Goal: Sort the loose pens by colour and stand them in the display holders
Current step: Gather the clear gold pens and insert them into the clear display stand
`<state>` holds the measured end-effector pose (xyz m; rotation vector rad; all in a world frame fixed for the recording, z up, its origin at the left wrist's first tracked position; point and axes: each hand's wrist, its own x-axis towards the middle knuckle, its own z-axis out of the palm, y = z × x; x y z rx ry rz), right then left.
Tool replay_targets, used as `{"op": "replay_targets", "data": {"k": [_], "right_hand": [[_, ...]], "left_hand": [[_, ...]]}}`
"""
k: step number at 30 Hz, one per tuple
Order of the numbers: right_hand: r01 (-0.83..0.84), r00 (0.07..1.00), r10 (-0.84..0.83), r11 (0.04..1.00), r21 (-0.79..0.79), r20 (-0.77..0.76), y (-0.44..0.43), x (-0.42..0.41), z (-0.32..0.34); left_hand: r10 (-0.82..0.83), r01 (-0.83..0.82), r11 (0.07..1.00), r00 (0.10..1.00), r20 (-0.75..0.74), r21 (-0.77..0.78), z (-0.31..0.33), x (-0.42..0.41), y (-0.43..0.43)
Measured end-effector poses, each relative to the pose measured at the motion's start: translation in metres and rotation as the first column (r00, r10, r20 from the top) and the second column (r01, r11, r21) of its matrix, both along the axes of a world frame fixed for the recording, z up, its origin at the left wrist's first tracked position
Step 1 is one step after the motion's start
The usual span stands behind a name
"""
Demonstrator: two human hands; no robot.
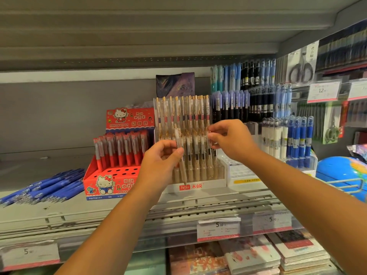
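My left hand (161,159) holds a clear beige pen (182,167) nearly upright, tip down, in front of the white tiered display holder (195,186). That holder is packed with matching clear and beige pens (185,114). My right hand (231,139) pinches the top of a pen in the holder's front right rows. A heap of loose blue pens (47,187) lies flat on the shelf at the far left. A red cartoon-cat holder (111,185) stands beside it, with red pens (121,149) in its back rows and open holes in front.
More holders of blue, black and white pens (288,135) stand to the right. A blue globe (343,173) sits behind a wire rail at far right. Price tags (218,228) line the shelf edge, with notebooks (252,257) on the shelf below and another shelf overhead.
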<state>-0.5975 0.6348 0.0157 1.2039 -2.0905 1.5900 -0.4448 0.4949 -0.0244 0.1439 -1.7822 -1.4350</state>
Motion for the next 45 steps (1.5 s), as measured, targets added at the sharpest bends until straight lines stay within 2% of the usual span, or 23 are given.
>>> {"op": "replay_targets", "data": {"k": [4,14,16,18,20,21,23,26,31,32,34,36,39,41,45], "right_hand": [[-0.013,1.0,0.013,1.0,-0.015,0.012,0.0,-0.002,-0.002],[0.024,0.999,-0.024,1.0,-0.001,0.029,0.009,-0.002,-0.014],[0.063,0.997,-0.06,0.996,0.06,-0.044,0.011,0.002,-0.012],[0.174,0.968,-0.144,0.975,0.135,-0.204,0.013,0.007,-0.01],[0.23,0.935,-0.202,0.971,0.064,-0.291,0.014,0.017,-0.009],[0.192,0.945,-0.187,0.981,-0.004,-0.269,0.015,0.024,-0.008],[0.02,0.986,-0.039,0.993,-0.115,-0.162,0.015,0.038,-0.006],[-0.179,0.983,0.171,0.976,-0.128,-0.069,0.013,0.053,-0.006],[-0.166,0.986,0.169,0.969,-0.182,0.003,0.016,0.055,-0.005],[-0.149,0.987,0.158,0.967,-0.206,0.027,0.018,0.052,-0.003],[-0.117,0.987,0.14,0.961,-0.252,0.075,0.025,0.044,0.001],[-0.09,0.985,0.128,0.952,-0.292,0.115,0.031,0.036,0.005],[-0.015,0.992,0.054,0.947,-0.32,0.115,0.038,0.022,0.01],[0.01,0.996,0.021,0.944,-0.331,0.091,0.04,0.013,0.013],[0.043,0.998,-0.031,0.95,-0.308,0.045,0.036,-0.001,0.011]], "left_hand": [[-0.043,0.043,0.999,0.999,-0.031,-0.002,0.001,0.003,0.002],[-0.076,0.078,0.995,0.997,0.025,-0.068,0.0,0.006,0.007],[-0.076,0.078,0.994,0.997,0.029,-0.073,0.001,0.007,0.008],[-0.078,0.08,0.994,0.997,0.029,-0.073,0.001,0.007,0.009],[-0.077,0.079,0.993,0.997,0.031,-0.082,0.001,0.007,0.009],[-0.076,0.078,0.993,0.997,0.031,-0.088,0.001,0.007,0.009],[-0.075,0.078,0.991,0.997,0.034,-0.106,0.001,0.006,0.009],[-0.064,0.075,0.977,0.996,0.057,-0.199,0.004,0.003,0.014],[-0.041,0.063,0.944,0.996,0.075,-0.323,0.013,-0.01,0.033],[-0.01,0.038,0.919,0.997,0.074,-0.393,0.016,-0.013,0.034],[0.135,-0.081,0.793,0.99,0.045,-0.604,0.024,-0.018,0.031],[0.266,-0.195,0.605,0.963,-0.035,-0.772,0.034,-0.022,0.023],[0.433,-0.265,0.312,0.895,-0.111,-0.912,0.046,-0.031,0.012],[0.512,-0.206,0.24,0.857,-0.056,-0.949,0.051,-0.039,0.005],[0.568,-0.076,0.186,0.822,0.044,-0.98,0.048,-0.048,-0.006]]}}
